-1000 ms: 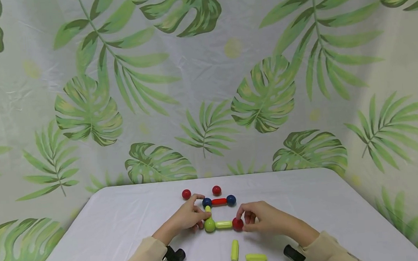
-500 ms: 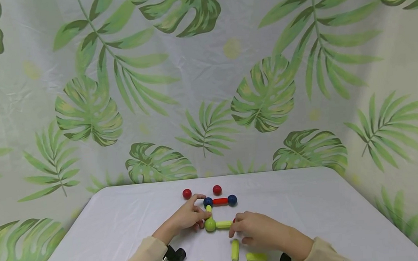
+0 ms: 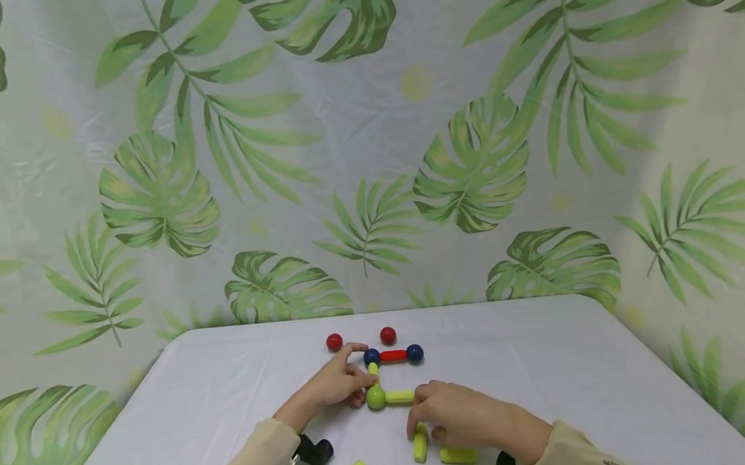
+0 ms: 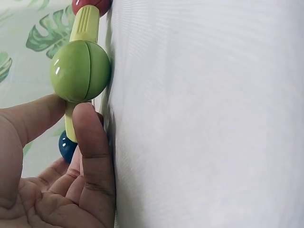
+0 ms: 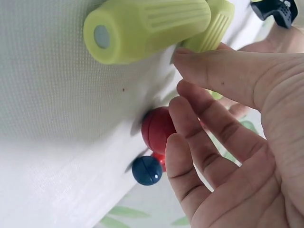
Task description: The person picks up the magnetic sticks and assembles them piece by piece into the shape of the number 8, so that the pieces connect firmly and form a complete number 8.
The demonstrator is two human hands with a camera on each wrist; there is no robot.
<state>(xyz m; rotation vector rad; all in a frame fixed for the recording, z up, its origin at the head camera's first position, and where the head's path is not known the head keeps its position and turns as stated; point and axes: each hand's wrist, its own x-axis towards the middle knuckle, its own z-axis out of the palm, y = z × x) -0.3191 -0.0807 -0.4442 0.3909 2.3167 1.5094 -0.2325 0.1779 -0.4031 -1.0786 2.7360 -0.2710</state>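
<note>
near-right of the green ball (image 3: 376,398), we see the crosswise stick (image 3: 459,455); a wide sweep by the right hand (image 3: 457,416) could scatter it. a bit farther, also near-right of the green ball, sits the loose stick (image 3: 420,444). right thumb and index straddle it; we can't tell if they press. other right fingers spread beside the red ball (image 5: 157,130), right of the green ball; curling them might bump it and knock the joints askew. left hand (image 3: 333,386) pinches the joined stick (image 3: 373,370) just beyond the green ball; a slack pinch could let it skid. we log loose stick flat, long axis near-to-far, far end toward the red ball, roughly parallel to the joined stick.
</note>
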